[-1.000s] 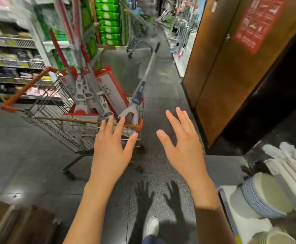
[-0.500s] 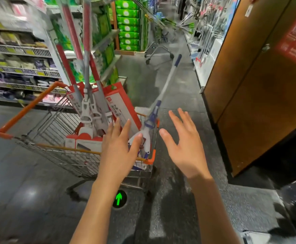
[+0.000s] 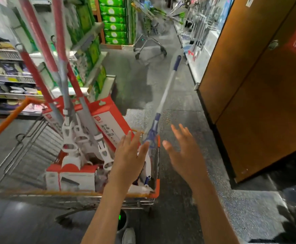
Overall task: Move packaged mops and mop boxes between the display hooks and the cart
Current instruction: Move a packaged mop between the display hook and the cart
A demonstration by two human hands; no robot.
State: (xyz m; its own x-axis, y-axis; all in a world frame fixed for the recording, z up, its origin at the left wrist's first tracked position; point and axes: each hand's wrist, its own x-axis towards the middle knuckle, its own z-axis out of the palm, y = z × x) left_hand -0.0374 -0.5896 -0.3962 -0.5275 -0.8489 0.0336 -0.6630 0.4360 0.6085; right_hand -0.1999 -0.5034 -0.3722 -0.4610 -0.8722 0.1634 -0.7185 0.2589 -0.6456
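1. Over the near right corner of the cart [image 3: 156,188], the left hand [image 3: 127,162] hangs with fingers straight and slightly spread, gripping nothing; whether its fingertips touch the blue-handled mop [image 3: 163,101] cannot be told.
2. Just right of the cart, the right hand [image 3: 186,154] hovers above the floor [image 3: 179,106], palm turned inward, fingers loose and apart, empty.
3. Between the 2 hands, the blue-handled mop stands in the cart's right corner and leans away from the person, its blue-capped tip pointing up the aisle.
4. Inside the wire basket, 3 red-handled mops [image 3: 62,71] stand nearly upright with their white heads low among the mop boxes [image 3: 108,118], which are red and white; 1 box stands on end at the back, another lies across the front.
5. Underfoot, the floor is dark speckled stone, glossy, with a pale reflected patch up the aisle.
6. On the left, store shelves [image 3: 4,76] carry packaged goods, and a stack of green cartons [image 3: 113,20] rises further back.
7. Right of the aisle stands a tall brown wooden cabinet [image 3: 260,95] with a red sign; beyond it, display hooks [image 3: 201,27] hold hanging mops, blurred.
8. Further up the aisle sits a second cart [image 3: 149,44].
9. At the lower edge, a shoe [image 3: 128,235] shows beside a small green floor light [image 3: 119,217].
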